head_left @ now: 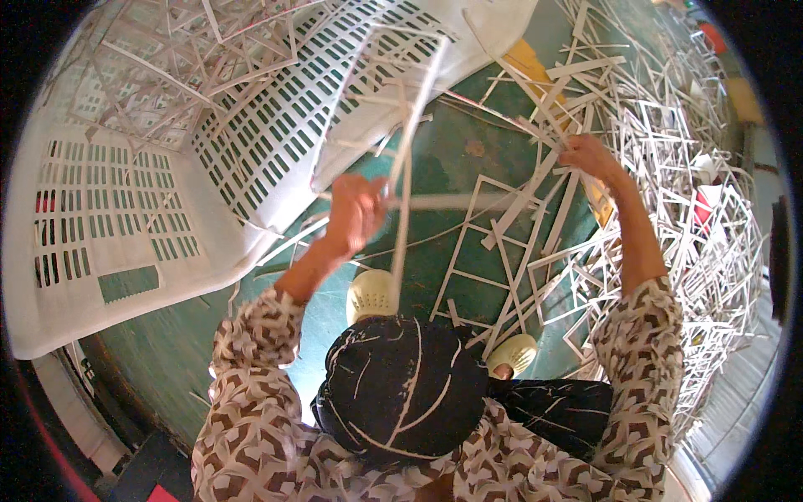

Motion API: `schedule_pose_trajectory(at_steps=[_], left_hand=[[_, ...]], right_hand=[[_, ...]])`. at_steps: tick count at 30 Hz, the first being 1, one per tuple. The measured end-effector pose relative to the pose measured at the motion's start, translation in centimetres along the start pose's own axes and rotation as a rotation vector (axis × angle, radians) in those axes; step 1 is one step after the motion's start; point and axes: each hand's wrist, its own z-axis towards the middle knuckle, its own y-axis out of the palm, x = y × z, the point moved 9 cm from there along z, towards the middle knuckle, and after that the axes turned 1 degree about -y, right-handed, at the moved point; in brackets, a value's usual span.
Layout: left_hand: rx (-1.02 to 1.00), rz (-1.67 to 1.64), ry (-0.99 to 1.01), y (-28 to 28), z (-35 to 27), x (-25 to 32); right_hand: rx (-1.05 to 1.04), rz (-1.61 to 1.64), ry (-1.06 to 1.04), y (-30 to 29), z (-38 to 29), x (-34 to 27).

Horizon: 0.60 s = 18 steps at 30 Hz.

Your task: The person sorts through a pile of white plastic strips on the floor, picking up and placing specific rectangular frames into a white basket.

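My left hand (356,213) is closed around thin pale strips, among them a long rectangular strip frame (421,103) that rises over the edge of a white slotted plastic basket (238,251). The hand and the frame are blurred. On the right, my right hand (586,157) has its fingers together on the ends of several narrow strips (492,110) at the edge of a large pile. Between the hands, a ladder-like strip frame (483,276) lies on the green floor. What the strips are made of cannot be told.
A tangled heap of pale strips and frames (671,232) fills the right side, with red pieces in it. More strips (188,75) lie in the basket. A yellow object (533,66) is partly under the heap. My pale yellow clogs (371,295) stand on the green floor (439,150).
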Motion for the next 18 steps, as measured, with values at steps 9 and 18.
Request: schedule_pose_trajectory(at_steps=[9, 18], left_hand=[[0.019, 0.199, -0.004, 3.3, -9.8, 2.8], [-0.200, 0.051, 0.185, 4.5, -8.7, 1.8]], right_hand=[[-0.259, -0.019, -0.058, -1.8, -7.7, -9.5], [-0.465, -0.160, 0.299, -1.2, -21.4, -2.8]])
